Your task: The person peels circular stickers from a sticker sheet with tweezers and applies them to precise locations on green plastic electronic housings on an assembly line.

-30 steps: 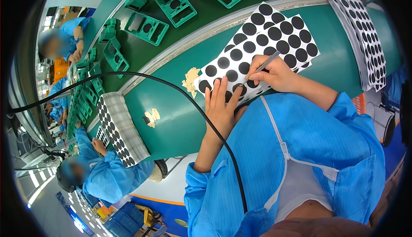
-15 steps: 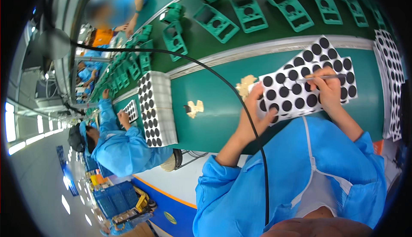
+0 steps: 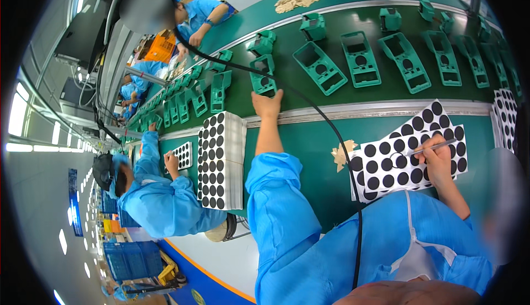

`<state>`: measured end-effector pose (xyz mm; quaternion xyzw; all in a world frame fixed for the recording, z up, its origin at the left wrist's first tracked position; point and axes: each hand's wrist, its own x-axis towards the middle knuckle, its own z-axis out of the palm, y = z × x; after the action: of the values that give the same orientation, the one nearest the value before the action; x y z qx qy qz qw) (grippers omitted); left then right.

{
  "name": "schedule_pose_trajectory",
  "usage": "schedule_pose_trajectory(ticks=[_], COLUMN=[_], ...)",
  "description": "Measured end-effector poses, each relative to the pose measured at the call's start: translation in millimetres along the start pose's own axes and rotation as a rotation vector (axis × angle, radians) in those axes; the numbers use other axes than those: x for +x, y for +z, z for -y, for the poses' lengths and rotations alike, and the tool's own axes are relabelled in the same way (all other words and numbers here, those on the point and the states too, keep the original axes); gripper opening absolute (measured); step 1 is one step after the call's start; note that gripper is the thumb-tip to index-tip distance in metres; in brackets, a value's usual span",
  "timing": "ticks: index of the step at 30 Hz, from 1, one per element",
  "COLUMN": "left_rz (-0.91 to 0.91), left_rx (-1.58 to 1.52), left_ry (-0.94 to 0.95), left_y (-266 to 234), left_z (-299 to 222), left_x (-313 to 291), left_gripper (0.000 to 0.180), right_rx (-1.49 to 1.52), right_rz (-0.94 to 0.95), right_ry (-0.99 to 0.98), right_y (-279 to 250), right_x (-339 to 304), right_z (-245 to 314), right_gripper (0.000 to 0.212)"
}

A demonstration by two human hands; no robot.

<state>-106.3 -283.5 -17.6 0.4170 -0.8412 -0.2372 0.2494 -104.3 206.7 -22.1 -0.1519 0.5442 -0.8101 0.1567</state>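
1. Reaching far across the green table (image 3: 309, 156), the left hand (image 3: 267, 104) touched the near end of a green plastic housing (image 3: 261, 77) on the conveyor belt (image 3: 331, 92); whether its fingers gripped that housing could not be told.
2. The right hand (image 3: 438, 157) was closed around thin metal tweezers (image 3: 432, 148), their tip resting on a white sheet of black round stickers (image 3: 408, 158) that lay at the right of the table, near the person's chest.
3. A small beige scrap (image 3: 342, 154) lay just beside the sheet's left edge.
4. Between the two arms the table showed bare green surface, crossed by a black cable (image 3: 337, 139).
5. A metal rail (image 3: 359, 110) marked the table's far edge, just before the belt, where more green housings (image 3: 359, 59) lay spaced apart.
6. To the left, a stack of sticker sheets (image 3: 221, 158) sat near the table's edge, and beyond it a co-worker's hand (image 3: 171, 160) rested on another sheet (image 3: 182, 156).
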Motion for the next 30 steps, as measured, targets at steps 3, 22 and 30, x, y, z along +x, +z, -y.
schedule_pose_trajectory(ticks=[3, 22, 30], left_rz=[-0.023, 0.246, 0.496], left_rx=[0.055, -0.822, -0.508], left_ry=[0.056, -0.035, 0.384], left_y=[4, -15, -33], left_z=[-7, 17, -25], left_x=[-15, -99, -207], left_gripper=[0.100, 0.045, 0.039], right_rx=[0.027, 0.401, 0.438], right_rz=[-0.017, 0.063, 0.110], right_ry=[0.013, 0.066, 0.066], right_y=[0, -9, -19], right_x=[2, 10, 12], right_z=[-1, 7, 13], right_gripper=[0.007, 0.006, 0.004])
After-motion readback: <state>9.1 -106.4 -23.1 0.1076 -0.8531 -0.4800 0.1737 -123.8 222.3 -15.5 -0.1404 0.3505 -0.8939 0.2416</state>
